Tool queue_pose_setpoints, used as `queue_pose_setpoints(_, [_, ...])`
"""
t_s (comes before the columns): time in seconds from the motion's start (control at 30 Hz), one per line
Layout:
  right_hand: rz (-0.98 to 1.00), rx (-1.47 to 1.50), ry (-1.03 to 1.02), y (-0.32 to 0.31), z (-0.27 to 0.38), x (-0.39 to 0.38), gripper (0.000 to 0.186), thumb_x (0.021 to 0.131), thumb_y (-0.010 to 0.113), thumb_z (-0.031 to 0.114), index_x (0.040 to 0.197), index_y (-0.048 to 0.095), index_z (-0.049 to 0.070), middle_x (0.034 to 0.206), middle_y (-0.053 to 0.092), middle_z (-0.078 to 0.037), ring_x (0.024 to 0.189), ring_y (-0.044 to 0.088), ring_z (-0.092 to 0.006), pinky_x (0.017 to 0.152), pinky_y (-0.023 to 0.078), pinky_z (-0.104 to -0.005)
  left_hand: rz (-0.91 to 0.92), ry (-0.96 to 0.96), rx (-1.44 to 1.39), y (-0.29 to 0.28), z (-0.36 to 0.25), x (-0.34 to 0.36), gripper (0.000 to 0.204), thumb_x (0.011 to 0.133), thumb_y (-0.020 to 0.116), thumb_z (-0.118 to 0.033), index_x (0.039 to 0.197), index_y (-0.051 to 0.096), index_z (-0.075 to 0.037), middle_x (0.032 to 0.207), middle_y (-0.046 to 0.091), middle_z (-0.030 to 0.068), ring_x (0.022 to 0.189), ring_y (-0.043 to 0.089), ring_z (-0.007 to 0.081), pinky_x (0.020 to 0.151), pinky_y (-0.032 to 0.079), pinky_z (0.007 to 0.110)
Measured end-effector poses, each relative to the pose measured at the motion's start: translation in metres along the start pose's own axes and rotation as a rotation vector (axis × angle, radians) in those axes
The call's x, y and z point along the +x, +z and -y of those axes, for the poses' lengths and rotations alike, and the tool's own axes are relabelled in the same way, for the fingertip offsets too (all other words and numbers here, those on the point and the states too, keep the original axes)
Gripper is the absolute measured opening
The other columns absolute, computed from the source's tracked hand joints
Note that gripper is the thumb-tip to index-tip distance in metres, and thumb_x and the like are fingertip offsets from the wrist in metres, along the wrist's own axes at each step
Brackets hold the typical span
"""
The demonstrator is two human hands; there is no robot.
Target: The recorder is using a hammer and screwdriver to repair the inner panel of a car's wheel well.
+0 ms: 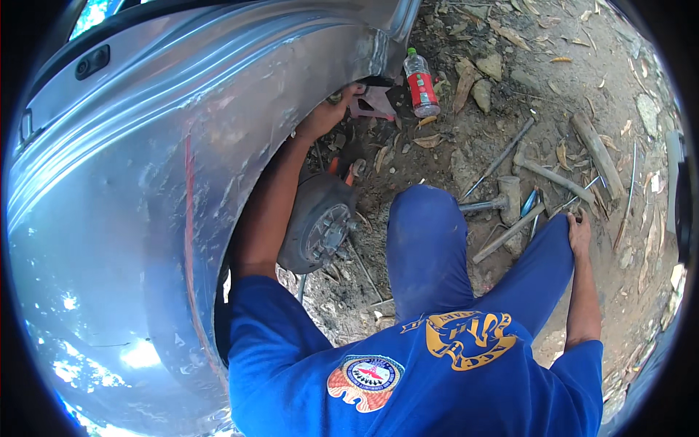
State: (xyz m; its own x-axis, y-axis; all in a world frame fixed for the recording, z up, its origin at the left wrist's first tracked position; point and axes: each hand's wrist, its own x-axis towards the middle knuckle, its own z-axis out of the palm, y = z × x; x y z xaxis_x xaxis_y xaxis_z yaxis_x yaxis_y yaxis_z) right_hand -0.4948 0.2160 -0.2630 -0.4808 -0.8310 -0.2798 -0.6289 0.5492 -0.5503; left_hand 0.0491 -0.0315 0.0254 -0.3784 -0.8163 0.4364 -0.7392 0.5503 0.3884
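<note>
My left arm reaches past the wheel arch of a silver-grey car body panel (145,197). My left hand (329,116) is at the panel's lower edge with its fingers curled; what they hold is hidden. Beside the fingertips, under the car, stands a pinkish metal stand (375,103). Nearer to me, next to my forearm, is a dark brake drum (317,229) with a hub and studs, no wheel on it. My right hand (580,231) lies on my right knee, fingers apart and holding nothing.
Right of my left knee lie a mallet (508,200), a hammer (546,171), a metal bar (501,156) and several other tools. A wooden stick (597,156) is beyond them. A red-labelled plastic bottle (420,84) stands by the car. Stones and dry leaves litter the dirt.
</note>
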Motion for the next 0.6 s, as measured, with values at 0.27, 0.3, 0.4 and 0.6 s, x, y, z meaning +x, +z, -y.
queue_pose_setpoints(0.27, [0.035,-0.011,0.049,-0.01,0.022,-0.009,0.056,0.085,0.057,0.037,0.127,0.046,0.001,0.115,0.056,-0.025,0.106,0.055,-0.0352,0.092,0.042,-0.0387,0.187,-0.273,0.09,-0.002,-0.015,0.001,0.024,0.084,0.062,-0.029,0.082,0.062,-0.005,0.076,0.061,0.0098,0.072,0.057,0.0246,0.068,0.045,0.034])
queue_pose_setpoints(0.3, [0.032,-0.008,0.055,-0.01,0.024,-0.009,0.056,0.085,0.057,0.037,0.127,0.046,0.001,0.115,0.056,-0.025,0.106,0.055,-0.0352,0.092,0.042,-0.0387,0.113,-0.206,0.132,0.001,-0.011,0.0,0.031,0.083,0.065,-0.027,0.069,0.055,-0.002,0.06,0.055,0.0113,0.056,0.052,0.023,0.058,0.043,0.034])
queue_pose_setpoints(0.4, [0.016,-0.034,0.087,-0.009,0.025,-0.01,0.056,0.085,0.056,0.037,0.127,0.046,0.001,0.116,0.055,-0.024,0.108,0.054,-0.0349,0.093,0.041,-0.0385,-0.069,-0.044,0.233,0.01,0.01,-0.007,0.021,0.082,0.064,-0.022,0.076,0.062,-0.002,0.067,0.06,0.016,0.065,0.061,0.0301,0.061,0.045,0.037])
queue_pose_setpoints(0.6, [0.019,-0.041,0.03,-0.003,0.012,-0.008,0.056,0.085,0.056,0.037,0.127,0.046,0.002,0.117,0.055,-0.024,0.108,0.054,-0.0351,0.093,0.041,-0.0388,-0.081,0.396,0.911,-0.029,0.036,0.006,0.022,0.082,0.061,-0.025,0.082,0.064,-0.003,0.074,0.062,0.019,0.072,0.061,0.0372,0.066,0.047,0.041])
